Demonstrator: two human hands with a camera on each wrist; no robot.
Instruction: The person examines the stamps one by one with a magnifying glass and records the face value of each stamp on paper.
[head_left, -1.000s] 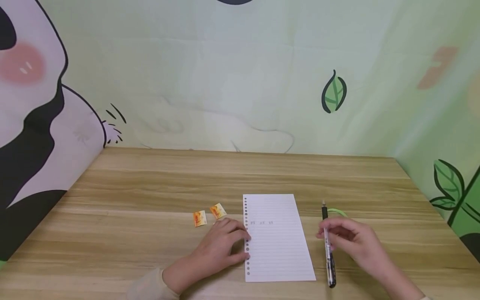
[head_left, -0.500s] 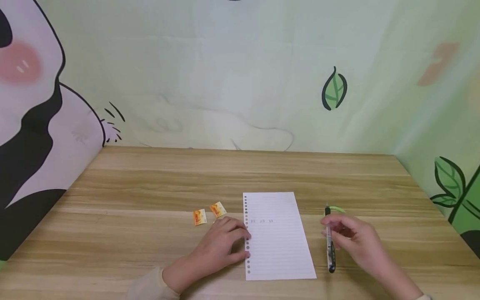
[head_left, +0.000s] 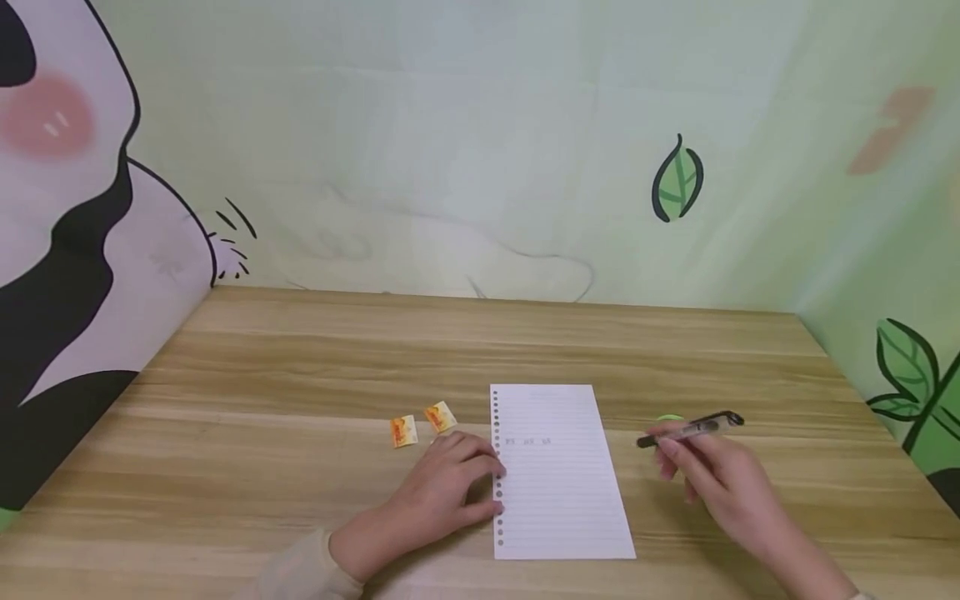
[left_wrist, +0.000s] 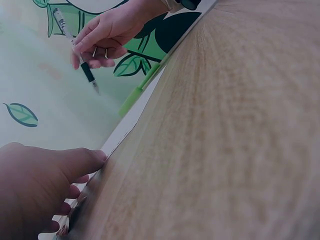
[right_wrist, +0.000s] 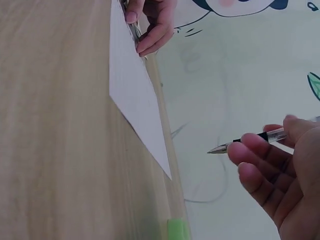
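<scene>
Pen (head_left: 693,429) is hanging above the desk (head_left: 225,492), right of the paper (head_left: 562,500), nib pointing paper-ward, not touching it. Right hand (head_left: 720,482) is clamping the barrel between thumb and fingers; its other fingers are staying off the pen, loosely bent. Left hand (head_left: 442,483) is resting by the paper's punched left edge, fingers apart, tips touching the sheet, no grip. Paper is lying flat towards the desk's near edge, a bit right of centre; small marks (head_left: 528,442) are showing on it, too tiny to read. Orange cards (head_left: 403,431), two visible, are lying just beyond the left hand, towards the desk's far left corner. Green stick (left_wrist: 131,101) is lying by the right hand, mostly hidden in the head view.

Handling, my guess: pen is looking light, stiff, maybe slick on clear plastic; best hold is the dark grip behind the nib. Paper is looking light, floppy, easy to slide or crease; light fingertip pressure near the punched edge should do.
</scene>
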